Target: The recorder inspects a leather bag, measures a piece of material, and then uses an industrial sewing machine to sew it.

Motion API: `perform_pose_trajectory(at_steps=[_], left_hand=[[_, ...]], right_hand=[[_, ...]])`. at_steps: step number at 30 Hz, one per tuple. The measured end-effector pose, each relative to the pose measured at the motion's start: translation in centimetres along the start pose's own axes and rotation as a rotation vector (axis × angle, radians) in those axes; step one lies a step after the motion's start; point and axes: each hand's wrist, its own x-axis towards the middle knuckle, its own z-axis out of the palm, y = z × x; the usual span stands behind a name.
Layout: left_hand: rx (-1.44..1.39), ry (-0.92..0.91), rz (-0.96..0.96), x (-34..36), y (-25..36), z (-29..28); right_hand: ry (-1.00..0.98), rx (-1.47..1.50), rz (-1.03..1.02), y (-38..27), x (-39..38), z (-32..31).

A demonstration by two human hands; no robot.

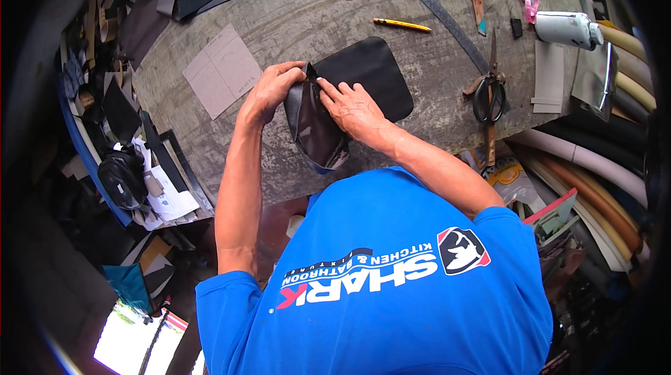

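Observation:
A black pouch (315,125) with a dark brown lining lies at the table's near edge, its mouth spread apart. Its smooth black flap (374,74), with rounded corners, lies flat to the right. My left hand (274,91) is closed on the far left edge of the mouth, fingertips at the upper corner. From the other side, my right hand (354,111) holds the edge where the flap meets the body. Its index finger points toward that same corner, and its thumb is hidden. The fingertips of both hands are close together but apart.
On the worn table (300,11) are a marked card piece (222,71), a yellow pencil (402,25), a long metal ruler (437,8) and black-handled scissors (489,95). A white bottle (567,29) lies far right. Material scraps (140,32) crowd the left; rolls (594,200) fill the right.

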Motion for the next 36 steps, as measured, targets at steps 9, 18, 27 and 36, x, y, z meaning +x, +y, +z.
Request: perform_pose_trajectory(at_steps=[9,18,27,36], left_hand=[[0.055,-0.003,-0.041,0.7,0.6,0.4],[0.021,0.034,-0.032,0.3,0.8,0.7],[0.077,-0.038,-0.011,1.0,0.9,0.3],[0.125,-0.074,-0.084,2.4,1.0,0.0]], right_hand=[[-0.010,0.008,0.003,0.2,0.1,-0.2],[0.016,-0.006,0.005,0.0,0.2,0.0],[0.034,-0.134,-0.016,-0.4,0.2,0.2],[0.010,-0.246,-0.049,-0.6,0.5,-0.1]])
